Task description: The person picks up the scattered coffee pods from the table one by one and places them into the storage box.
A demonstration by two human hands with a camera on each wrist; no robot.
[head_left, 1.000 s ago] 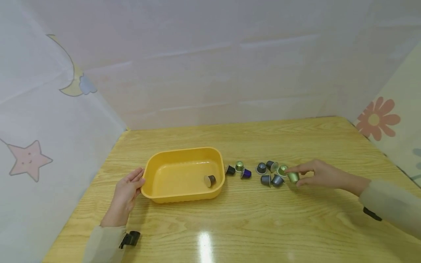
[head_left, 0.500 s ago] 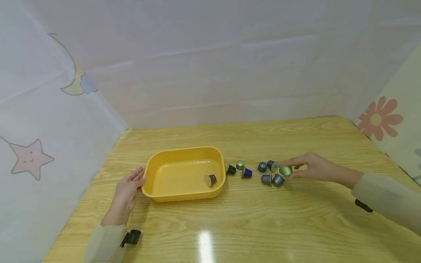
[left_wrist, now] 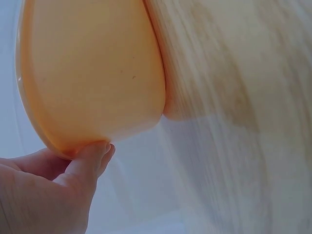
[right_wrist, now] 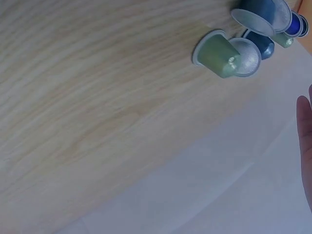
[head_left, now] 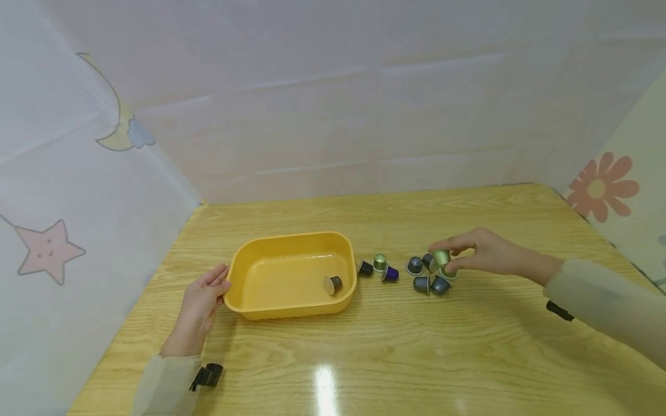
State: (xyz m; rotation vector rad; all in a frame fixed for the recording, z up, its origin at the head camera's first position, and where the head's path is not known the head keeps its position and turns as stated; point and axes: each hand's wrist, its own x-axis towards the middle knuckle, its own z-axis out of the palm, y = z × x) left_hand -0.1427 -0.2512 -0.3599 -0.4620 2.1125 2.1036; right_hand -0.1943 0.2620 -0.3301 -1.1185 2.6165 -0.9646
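In the head view my left hand (head_left: pixel 200 300) grips the left end of a yellow plastic basin (head_left: pixel 291 312). The left wrist view has the thumb pressed to the basin's wall (left_wrist: pixel 97 73), fingers behind the rim. At right, my right hand (head_left: pixel 486 251) pinches a green coffee capsule (head_left: pixel 441 257) between thumb and fingers, over a cluster of capsules. Just under it sits a second green capsule (head_left: pixel 449 274), partly covered. One black capsule (head_left: pixel 335 283) lies on its side in the basin. Only the hand's edge (right_wrist: pixel 305 141) shows in the right wrist view; the pinched capsule is out of frame.
Grey capsules (head_left: pixel 439 285) and a dark blue-grey capsule (head_left: pixel 414 265) lie around the right hand. Nearer the basin are a purple capsule (head_left: pixel 391 274), a black capsule (head_left: pixel 365 268) and a green capsule (head_left: pixel 380 262). A printed cloth wall (head_left: pixel 322 115) borders the wooden table (head_left: pixel 395 358).
My right hand has moved left and away from me, taking the pinched green capsule up off its spot at the right of the cluster. The left hand and basin stay put.
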